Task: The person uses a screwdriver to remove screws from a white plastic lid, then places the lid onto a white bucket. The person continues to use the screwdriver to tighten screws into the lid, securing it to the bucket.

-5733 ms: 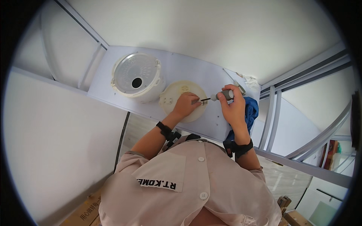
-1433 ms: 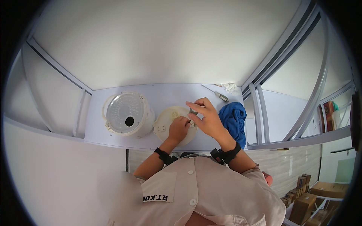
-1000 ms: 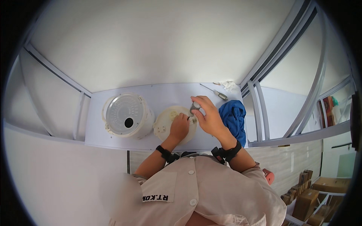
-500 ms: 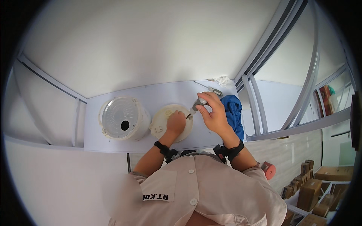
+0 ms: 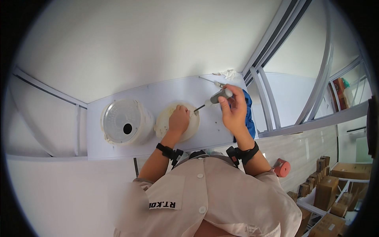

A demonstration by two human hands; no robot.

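A round cream plastic cover (image 5: 192, 128) lies on the white table, with small raised fittings near its edge. My left hand (image 5: 179, 119) is on top of it, fingers bent and closed against the cover, hiding its middle. My right hand (image 5: 234, 110) is closed around the grey handle of a screwdriver (image 5: 220, 96), held at a slant. Its dark shaft points down to the left, and the tip meets the cover near its right rim. Whether a screw sits under the tip is too small to tell.
A white drum-like tub (image 5: 144, 122) with a clear top and a dark hole stands left of the cover. Another screwdriver (image 5: 208, 80) lies at the back right near crumpled white tissue (image 5: 228, 74). Blue cloth (image 5: 248, 118) lies behind my right wrist. Metal framing (image 5: 263, 98) rises at right.
My right hand has moved right and tipped the screwdriver lower, its shaft now showing more. My left hand has drawn back left from the tip and rests higher on the cover.
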